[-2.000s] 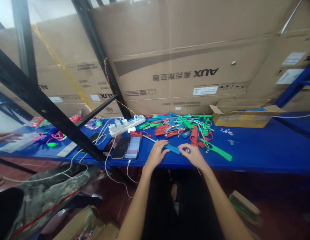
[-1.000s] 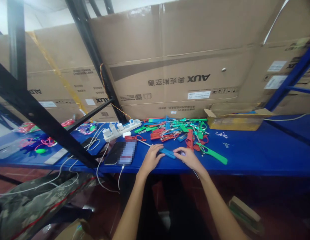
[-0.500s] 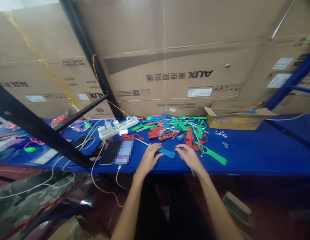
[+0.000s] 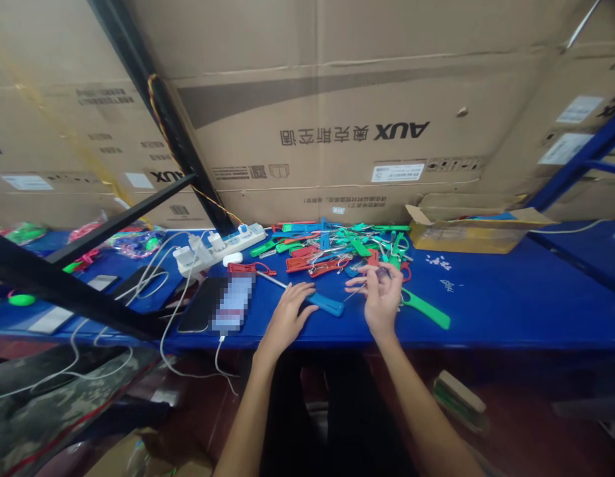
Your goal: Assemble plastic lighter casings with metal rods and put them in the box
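My right hand is raised above the blue table top, its fingertips pinching a small dark piece with a thin wire running from it. My left hand lies flat on the table, fingertips at the end of a blue plastic tag. A thin metal rod runs under those fingers. Just right of my right hand lies a green plastic tag. Behind both hands spreads a tangled pile of red, green and blue plastic tags with wires.
Left of my hands lie a phone and a white power strip with cables. A shallow cardboard box stands at the right, near small white bits. A black shelf post crosses the view, with stacked cartons behind.
My right hand has lifted off the table and now pinches a small dark piece with a wire. My left hand stays by the blue tag. The view has drifted slightly.
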{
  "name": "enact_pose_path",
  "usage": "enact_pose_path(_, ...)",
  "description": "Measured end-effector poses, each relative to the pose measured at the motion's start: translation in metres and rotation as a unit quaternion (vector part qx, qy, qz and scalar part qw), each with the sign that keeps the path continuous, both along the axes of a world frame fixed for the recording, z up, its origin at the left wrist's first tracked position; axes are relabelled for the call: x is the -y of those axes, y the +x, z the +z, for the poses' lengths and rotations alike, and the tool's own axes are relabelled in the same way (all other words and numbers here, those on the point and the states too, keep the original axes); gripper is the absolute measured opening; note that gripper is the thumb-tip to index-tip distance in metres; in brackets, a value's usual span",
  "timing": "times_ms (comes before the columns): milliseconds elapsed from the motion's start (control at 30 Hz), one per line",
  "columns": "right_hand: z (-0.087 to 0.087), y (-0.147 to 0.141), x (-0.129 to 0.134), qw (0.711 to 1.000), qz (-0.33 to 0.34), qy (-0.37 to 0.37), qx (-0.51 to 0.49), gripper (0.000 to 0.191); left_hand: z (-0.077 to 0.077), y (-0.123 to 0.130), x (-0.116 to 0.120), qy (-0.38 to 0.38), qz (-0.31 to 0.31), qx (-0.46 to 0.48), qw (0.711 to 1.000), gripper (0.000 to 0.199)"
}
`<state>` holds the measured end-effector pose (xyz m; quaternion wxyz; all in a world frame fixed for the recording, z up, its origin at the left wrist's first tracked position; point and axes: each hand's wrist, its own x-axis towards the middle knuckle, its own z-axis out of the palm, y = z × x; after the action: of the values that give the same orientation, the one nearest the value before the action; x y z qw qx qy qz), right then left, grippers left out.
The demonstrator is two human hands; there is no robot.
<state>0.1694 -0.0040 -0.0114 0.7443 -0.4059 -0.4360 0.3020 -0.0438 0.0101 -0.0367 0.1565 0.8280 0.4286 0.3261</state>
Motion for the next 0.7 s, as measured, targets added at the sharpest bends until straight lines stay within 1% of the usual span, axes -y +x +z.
enact_pose_path(100,-0.005,-0.007,-0.002,0.996,-0.014,0.088,0.032,0.025,0.002,0.000,0.001,-0.004,0.002,-0.004,1.000,0.031)
enact_pose_path(167,-0.009,-0.008,0.001,0.993,-0.016,0.107,0.045,0.025,0.003,0.000,0.001,-0.005,0.001,-0.004,1.000,0.030)
enact_pose_path(333,-0.012,-0.008,0.006,0.992,-0.007,0.112,0.053,0.025,0.004,0.001,0.001,-0.006,0.001,-0.002,1.000,0.029)
enact_pose_path(500,-0.012,-0.010,0.004,0.992,0.006,0.113,0.057,0.026,0.002,0.000,0.001,-0.003,0.005,-0.001,1.000,0.031)
enact_pose_path(700,-0.016,-0.010,0.001,0.991,0.016,0.113,0.068,0.028,0.002,0.000,0.001,-0.003,-0.001,0.003,1.000,0.030)
